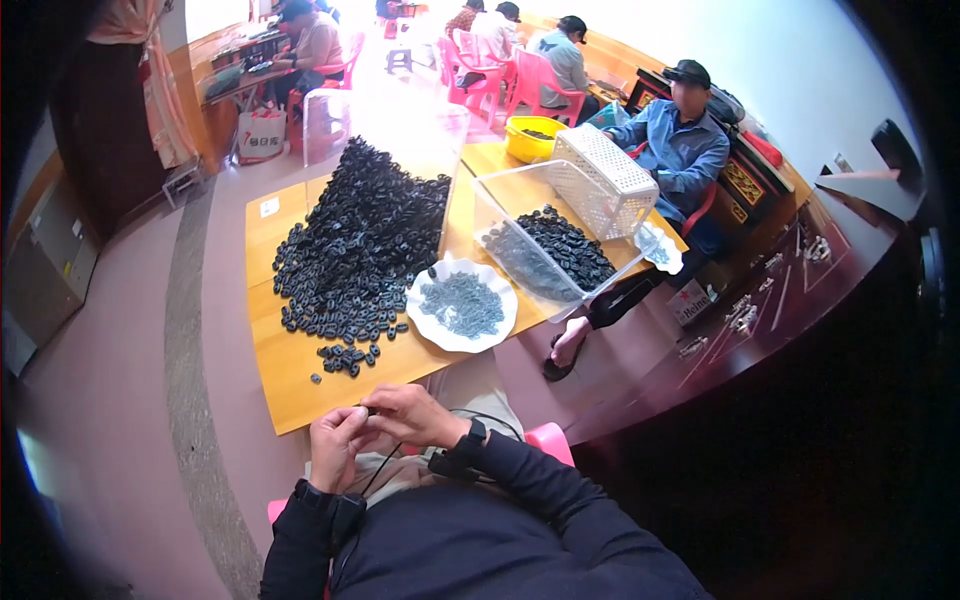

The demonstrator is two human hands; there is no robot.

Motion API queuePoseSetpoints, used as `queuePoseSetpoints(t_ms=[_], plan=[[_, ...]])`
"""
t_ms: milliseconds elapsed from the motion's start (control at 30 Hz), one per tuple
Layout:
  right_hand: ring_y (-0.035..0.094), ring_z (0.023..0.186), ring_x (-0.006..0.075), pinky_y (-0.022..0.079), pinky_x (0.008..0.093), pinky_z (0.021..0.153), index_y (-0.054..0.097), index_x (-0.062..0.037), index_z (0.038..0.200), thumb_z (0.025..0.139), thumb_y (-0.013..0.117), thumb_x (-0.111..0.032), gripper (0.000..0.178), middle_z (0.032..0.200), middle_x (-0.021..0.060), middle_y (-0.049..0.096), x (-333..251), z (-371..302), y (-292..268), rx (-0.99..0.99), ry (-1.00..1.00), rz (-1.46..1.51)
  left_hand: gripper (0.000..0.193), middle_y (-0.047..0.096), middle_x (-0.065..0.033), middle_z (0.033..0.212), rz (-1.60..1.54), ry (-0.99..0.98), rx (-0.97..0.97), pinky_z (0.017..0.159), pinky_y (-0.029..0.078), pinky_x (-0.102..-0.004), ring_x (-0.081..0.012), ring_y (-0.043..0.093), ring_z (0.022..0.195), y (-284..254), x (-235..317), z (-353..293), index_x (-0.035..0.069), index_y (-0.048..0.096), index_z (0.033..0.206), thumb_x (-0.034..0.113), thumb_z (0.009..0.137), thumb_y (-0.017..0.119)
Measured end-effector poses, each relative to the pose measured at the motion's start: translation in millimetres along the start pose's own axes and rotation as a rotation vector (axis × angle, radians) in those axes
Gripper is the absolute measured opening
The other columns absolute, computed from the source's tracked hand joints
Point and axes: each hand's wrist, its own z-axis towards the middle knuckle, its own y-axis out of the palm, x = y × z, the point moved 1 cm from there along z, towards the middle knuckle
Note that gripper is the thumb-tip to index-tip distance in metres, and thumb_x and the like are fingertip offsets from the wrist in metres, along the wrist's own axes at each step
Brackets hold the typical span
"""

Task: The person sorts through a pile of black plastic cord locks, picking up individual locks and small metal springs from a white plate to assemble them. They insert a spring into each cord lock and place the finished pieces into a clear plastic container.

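Note:
My left hand (337,442) and my right hand (412,414) meet over my lap, just off the near edge of the wooden table (275,385). Between their pinched fingertips is a small black part (371,411), mostly hidden; it resembles the loose pieces on the table. A large heap of small black oval parts (350,235) spreads over the table ahead, with a few strays at its near end. Right of that heap, a white scalloped plate (440,338) holds many small grey pieces (462,305), too fine to name.
A clear plastic bin (530,287) with more black parts lies at the table's right. Behind it are a white perforated basket (606,175) and a yellow basin (528,146). A person in blue (680,150) sits at the right; other people work farther back. A cable crosses my lap.

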Motion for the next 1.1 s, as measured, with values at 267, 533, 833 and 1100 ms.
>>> queuePoseSetpoints(t_ms=[267,533,833,1100], plan=[[0.061,0.077,0.0322,0.049,0.0368,0.066,0.063,-0.0023,0.096,0.079,0.065,-0.009,0.018,0.082,0.014,0.062,2,2,-1,0.008,0.003,0.015,0.013,0.066,-0.0083,0.084,0.019,-0.016,-0.025,0.072,0.054,-0.0296,-0.0156,0.064,0.075,-3,-3,3,0.001,0.064,0.091,0.014,0.091,0.062],[0.063,0.074,0.027,0.049,0.0332,0.066,0.063,0.0,0.095,0.082,0.068,-0.01,0.018,0.081,0.0135,0.062,1,1,1,0.03,0.115,0.119,0.014,0.067,-0.0102,0.086,0.001,0.004,-0.048,0.072,0.055,-0.0303,-0.0174,0.065,0.076,-7,-7,7,-0.001,0.063,0.093,0.013,0.091,0.061],[0.058,0.072,0.0058,0.048,0.0219,0.061,0.064,0.0033,0.096,0.084,0.067,-0.003,0.014,0.081,0.0024,0.065,12,-1,-1,0.154,0.227,0.376,0.012,0.067,-0.0101,0.087,-0.02,-0.021,-0.053,0.073,0.055,-0.0295,-0.0162,0.065,0.077,-7,-4,4,-0.001,0.063,0.094,0.011,0.092,0.061],[0.061,0.075,0.007,0.05,0.0211,0.065,0.065,0.0048,0.108,0.085,0.067,-0.004,0.025,0.089,0.0047,0.069,25,-7,-33,0.338,0.328,0.381,0.012,0.067,-0.0087,0.088,0.013,-0.037,-0.003,0.072,0.054,-0.0268,-0.0143,0.064,0.075,-1,-1,2,0.0,0.063,0.092,0.012,0.091,0.062]])
